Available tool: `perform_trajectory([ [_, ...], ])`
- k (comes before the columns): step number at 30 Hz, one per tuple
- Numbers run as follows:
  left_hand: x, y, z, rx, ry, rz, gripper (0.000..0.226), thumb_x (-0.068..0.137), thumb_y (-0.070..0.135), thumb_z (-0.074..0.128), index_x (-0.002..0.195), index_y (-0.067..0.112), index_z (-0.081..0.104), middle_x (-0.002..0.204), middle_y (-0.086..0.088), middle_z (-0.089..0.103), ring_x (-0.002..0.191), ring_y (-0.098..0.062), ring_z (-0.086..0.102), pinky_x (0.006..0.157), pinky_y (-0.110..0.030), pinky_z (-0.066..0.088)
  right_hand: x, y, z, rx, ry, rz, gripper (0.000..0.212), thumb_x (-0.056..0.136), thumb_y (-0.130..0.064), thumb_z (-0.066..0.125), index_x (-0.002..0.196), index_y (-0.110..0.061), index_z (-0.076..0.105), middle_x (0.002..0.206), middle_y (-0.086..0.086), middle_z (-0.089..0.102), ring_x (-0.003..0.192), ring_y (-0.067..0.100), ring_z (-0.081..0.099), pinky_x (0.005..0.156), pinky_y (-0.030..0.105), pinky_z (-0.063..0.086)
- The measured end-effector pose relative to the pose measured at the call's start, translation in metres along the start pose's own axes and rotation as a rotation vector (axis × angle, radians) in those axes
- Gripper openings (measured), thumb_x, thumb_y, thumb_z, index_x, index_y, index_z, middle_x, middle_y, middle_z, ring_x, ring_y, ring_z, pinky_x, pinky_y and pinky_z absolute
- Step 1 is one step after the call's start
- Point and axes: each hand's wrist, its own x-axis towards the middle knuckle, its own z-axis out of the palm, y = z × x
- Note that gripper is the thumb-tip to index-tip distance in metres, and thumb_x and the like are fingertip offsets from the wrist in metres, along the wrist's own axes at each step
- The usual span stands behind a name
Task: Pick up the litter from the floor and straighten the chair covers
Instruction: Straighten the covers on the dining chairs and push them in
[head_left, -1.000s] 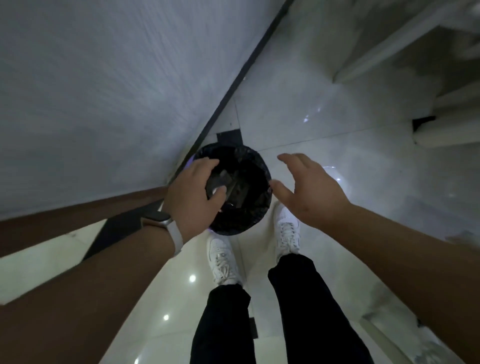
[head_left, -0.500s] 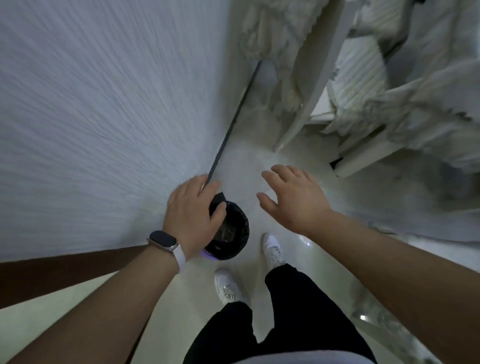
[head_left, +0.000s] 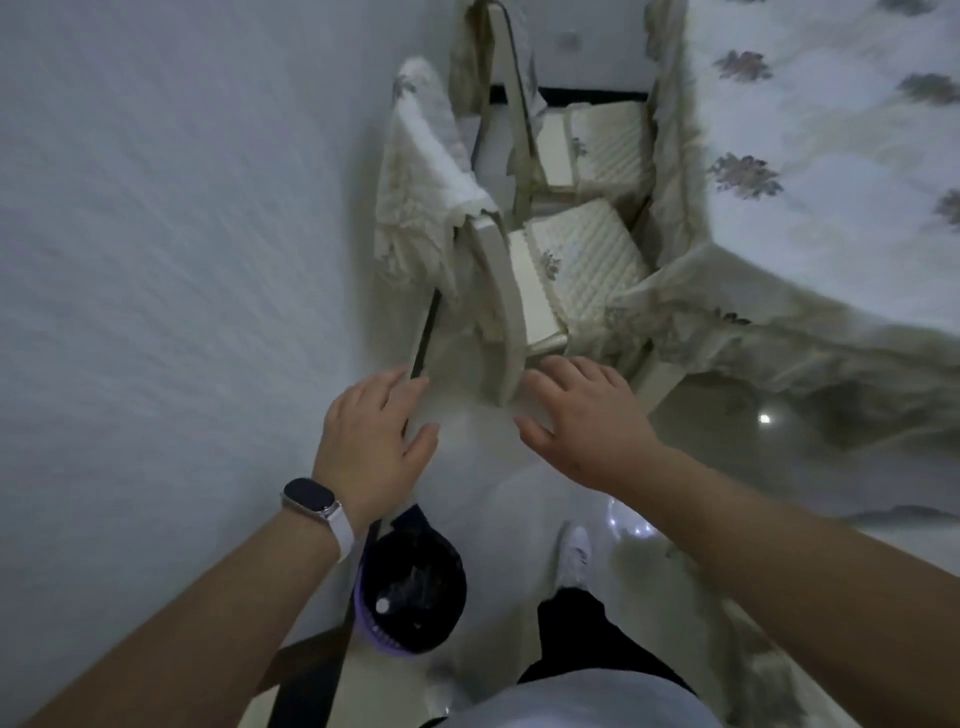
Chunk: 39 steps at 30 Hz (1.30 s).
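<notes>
Two cream chairs stand ahead against the wall. The nearer chair has a quilted seat cushion, and its lace back cover hangs crooked off the left side of the backrest. The farther chair has a cover bunched at its top. My left hand, with a watch on the wrist, hovers open just short of the nearer chair. My right hand is open beside it, near the chair's lower frame. Both hold nothing. A black-lined bin with litter inside sits by my feet.
A white wall runs along the left with a dark skirting strip. A table under a floral cloth fills the right, its skirt hanging to the glossy tiled floor. My shoe stands right of the bin.
My view has lifted from the bin to the chairs. Both hands have moved away from the bin and forward toward the nearer chair, staying open.
</notes>
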Motion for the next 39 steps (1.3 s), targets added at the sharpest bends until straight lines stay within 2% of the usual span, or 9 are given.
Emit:
perform_trajectory([
  [7,0.101,0.042,-0.004,0.08,0.04,0.023,0.052,0.09,0.045,0.046,0.128,0.013,0.061,0.13,-0.015,0.059,0.116,-0.035,0.057,0.094,-0.052,0.048,0.057,0.095,-0.046,-0.04,0.074,-0.024,0.055,0.088,-0.055,0.039,0.123,-0.019,0.061,0.124,0.008,0.061,0.113,0.031,0.057,0.094,0.044,0.045],
  [17,0.174,0.056,-0.012,0.123,0.076,0.037,0.051,0.088,0.045,0.047,0.126,0.013,0.061,0.129,-0.014,0.06,0.113,-0.033,0.059,0.09,-0.049,0.051,0.112,0.13,-0.068,0.005,0.23,-0.05,0.049,0.086,-0.053,0.043,0.117,-0.02,0.063,0.116,0.006,0.063,0.107,0.029,0.058,0.089,0.042,0.044],
  [22,0.213,0.034,-0.022,0.082,0.153,0.014,0.048,0.087,0.044,0.05,0.124,0.015,0.061,0.126,-0.011,0.061,0.113,-0.031,0.058,0.092,-0.051,0.05,0.139,0.129,-0.068,0.012,0.255,-0.045,0.05,0.086,-0.053,0.045,0.116,-0.018,0.064,0.116,0.007,0.064,0.106,0.03,0.06,0.089,0.041,0.045],
  [27,0.261,-0.017,-0.029,0.043,0.192,0.001,0.049,0.087,0.043,0.053,0.125,0.013,0.062,0.124,-0.013,0.062,0.108,-0.034,0.059,0.089,-0.051,0.05,0.182,0.113,-0.068,0.001,0.261,-0.051,0.051,0.086,-0.053,0.044,0.117,-0.018,0.065,0.119,0.007,0.065,0.108,0.029,0.061,0.09,0.041,0.048],
  [31,0.307,-0.059,-0.026,0.072,0.113,0.107,0.05,0.089,0.045,0.049,0.126,0.013,0.061,0.126,-0.012,0.061,0.111,-0.032,0.058,0.089,-0.05,0.05,0.23,0.091,-0.068,-0.009,0.214,-0.013,0.052,0.089,-0.055,0.041,0.12,-0.02,0.063,0.125,0.005,0.063,0.112,0.027,0.061,0.093,0.042,0.048],
  [34,0.347,-0.089,-0.022,0.044,0.056,0.152,0.05,0.089,0.044,0.048,0.128,0.014,0.059,0.13,-0.01,0.058,0.112,-0.032,0.058,0.089,-0.049,0.05,0.268,0.071,-0.064,0.026,0.184,0.085,0.05,0.088,-0.053,0.044,0.121,-0.019,0.062,0.125,0.004,0.063,0.112,0.027,0.06,0.093,0.041,0.048],
  [39,0.412,-0.126,-0.013,-0.079,-0.02,0.192,0.057,0.09,0.047,0.041,0.129,0.01,0.06,0.136,-0.015,0.056,0.119,-0.034,0.055,0.098,-0.049,0.047,0.329,0.037,-0.056,0.044,0.155,0.175,0.059,0.089,-0.057,0.036,0.129,-0.019,0.057,0.13,0.003,0.059,0.116,0.027,0.057,0.095,0.042,0.046],
])
